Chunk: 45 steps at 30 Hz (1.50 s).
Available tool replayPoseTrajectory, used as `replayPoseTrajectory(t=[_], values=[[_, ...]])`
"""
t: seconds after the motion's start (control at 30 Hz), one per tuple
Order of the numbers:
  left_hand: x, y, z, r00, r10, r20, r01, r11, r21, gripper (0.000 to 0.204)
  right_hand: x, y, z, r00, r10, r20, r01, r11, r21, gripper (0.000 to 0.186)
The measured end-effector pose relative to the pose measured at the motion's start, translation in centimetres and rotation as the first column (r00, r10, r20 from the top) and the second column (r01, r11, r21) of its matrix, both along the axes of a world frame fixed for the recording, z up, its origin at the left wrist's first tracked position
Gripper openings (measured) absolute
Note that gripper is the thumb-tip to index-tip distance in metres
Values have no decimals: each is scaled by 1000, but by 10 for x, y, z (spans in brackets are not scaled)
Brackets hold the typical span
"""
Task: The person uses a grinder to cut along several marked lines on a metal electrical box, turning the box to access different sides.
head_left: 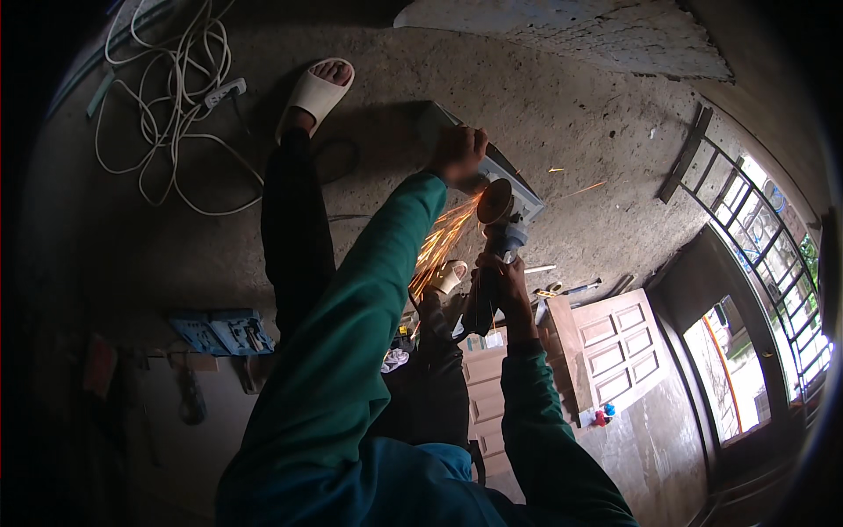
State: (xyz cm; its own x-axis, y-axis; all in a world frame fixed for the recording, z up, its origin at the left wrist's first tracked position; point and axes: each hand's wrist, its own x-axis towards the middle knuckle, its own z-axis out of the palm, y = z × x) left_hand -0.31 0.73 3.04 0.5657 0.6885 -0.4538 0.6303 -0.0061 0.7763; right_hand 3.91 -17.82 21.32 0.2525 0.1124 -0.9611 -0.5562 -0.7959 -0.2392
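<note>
An angle grinder (507, 235) is in my right hand (506, 285), whose fingers are closed around its dark body. Its round disc (494, 202) meets a grey metal piece (522, 183), and orange sparks (443, 235) stream down and left from there. My left hand (457, 155) is closed on the metal piece, just beyond the disc, and the palm side is hidden. One foot in a cream slide sandal (318, 95) is on the floor left of the metal. The other sandal (449, 277) shows between my forearms.
A tangled white extension cord (180, 123) lies at the far left. An open blue tool case (221, 332) is at the lower left. Hand tools (569, 289) lie right of the grinder, near a panelled wooden door (619, 338). A metal grille (755, 224) stands by the right opening.
</note>
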Motion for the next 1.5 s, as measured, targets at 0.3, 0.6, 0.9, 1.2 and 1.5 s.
replayPoseTrajectory(t=[0.3, 0.6, 0.9, 1.2, 1.5], values=[[-4, -5, -5, 995, -24, 95, 7, 986, 166, 33, 0, -12, 0, 984, 153, 96, -170, 965, 202, 31], [-16, -14, -9, 987, 154, 44, -150, 986, -71, 55, -14, -8, 44, 988, -153, -3, 152, 982, -109, 19], [-58, -97, 26, 895, 445, -38, -436, 851, -293, 62, -23, -74, 68, 931, -362, 57, 364, 931, -28, 22], [-89, -162, 17, 992, 127, 12, -117, 946, -302, 55, -45, -105, 40, 838, -542, 63, 537, 839, 87, 28], [-86, -146, 28, 982, -111, 151, 172, 851, -497, 41, -45, -119, 40, 803, -595, 35, 591, 802, 83, 29]])
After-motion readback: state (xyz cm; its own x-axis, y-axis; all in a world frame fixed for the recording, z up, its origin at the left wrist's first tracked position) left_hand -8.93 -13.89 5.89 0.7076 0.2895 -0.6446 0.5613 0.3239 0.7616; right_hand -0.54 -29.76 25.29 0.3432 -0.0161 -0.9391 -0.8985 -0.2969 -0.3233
